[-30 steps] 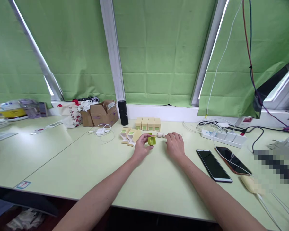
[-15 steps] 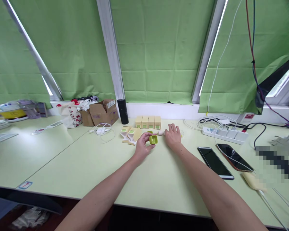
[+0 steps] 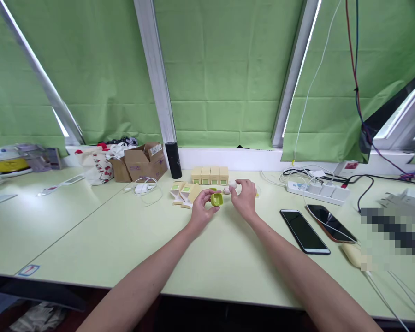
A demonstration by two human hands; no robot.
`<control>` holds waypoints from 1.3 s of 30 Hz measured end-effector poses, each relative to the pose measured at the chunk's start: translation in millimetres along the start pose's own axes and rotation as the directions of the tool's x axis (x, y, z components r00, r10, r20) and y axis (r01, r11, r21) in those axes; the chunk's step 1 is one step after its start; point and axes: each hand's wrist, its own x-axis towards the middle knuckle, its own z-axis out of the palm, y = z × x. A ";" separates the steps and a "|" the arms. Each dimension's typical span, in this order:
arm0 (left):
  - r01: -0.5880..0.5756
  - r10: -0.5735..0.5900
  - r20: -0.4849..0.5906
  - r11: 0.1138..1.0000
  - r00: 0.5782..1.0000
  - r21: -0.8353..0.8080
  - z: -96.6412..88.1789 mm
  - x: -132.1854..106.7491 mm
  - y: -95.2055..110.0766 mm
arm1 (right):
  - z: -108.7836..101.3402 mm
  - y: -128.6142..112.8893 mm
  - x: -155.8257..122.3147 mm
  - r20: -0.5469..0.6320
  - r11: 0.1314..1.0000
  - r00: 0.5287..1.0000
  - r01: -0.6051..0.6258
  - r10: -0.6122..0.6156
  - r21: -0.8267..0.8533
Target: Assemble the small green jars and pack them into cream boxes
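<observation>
My left hand (image 3: 201,210) pinches a small green open case (image 3: 216,199) just above the pale green desk (image 3: 228,258). My right hand (image 3: 244,197) is raised beside it, fingers closed on a small white piece (image 3: 232,185). Another small white piece (image 3: 226,190) lies on the desk between the hands. Behind them stands a row of several small yellow boxes (image 3: 210,175). Opened yellow boxes (image 3: 183,192) lie to the left of my left hand.
Two phones (image 3: 304,224) lie to the right, near a white power strip (image 3: 318,190) with cables. A black cylinder (image 3: 173,160), cardboard boxes (image 3: 140,161) and a white charger (image 3: 140,188) sit at the back left. Green blinds cover the windows.
My right hand has lifted off the desk with a small white piece and moved toward the green case. The left hand has kept its hold on the case.
</observation>
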 end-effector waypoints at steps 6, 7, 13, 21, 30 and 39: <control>-0.021 0.021 -0.010 1.000 1.000 -0.001 -0.5 -0.5 0.8 | -14.6 -23.2 -30.0 0.367 0.387 0.842 -0.515 0.396 0.765; -0.023 0.023 -0.010 1.000 1.000 0.004 -0.3 -0.8 0.9 | -17.6 -23.4 -36.0 0.430 0.281 0.810 -0.554 0.399 0.784; -0.026 0.026 0.003 0.999 1.000 0.027 0.9 -2.2 1.1 | -26.5 -17.9 -54.9 0.597 0.075 0.703 -0.669 0.386 0.739; -0.026 0.025 0.020 0.999 0.999 0.025 -0.1 -1.6 2.8 | -31.1 -20.3 -54.1 0.592 0.121 0.743 -0.650 0.312 0.751; -0.009 0.009 0.000 0.998 1.000 0.056 2.1 -3.4 5.9 | -28.1 -18.9 -53.3 0.549 0.136 0.762 -0.619 0.342 0.774; 0.010 -0.006 -0.036 0.993 0.999 0.114 0.7 -1.5 2.0 | -25.3 -8.1 -51.3 0.506 0.283 0.769 -0.623 0.391 0.729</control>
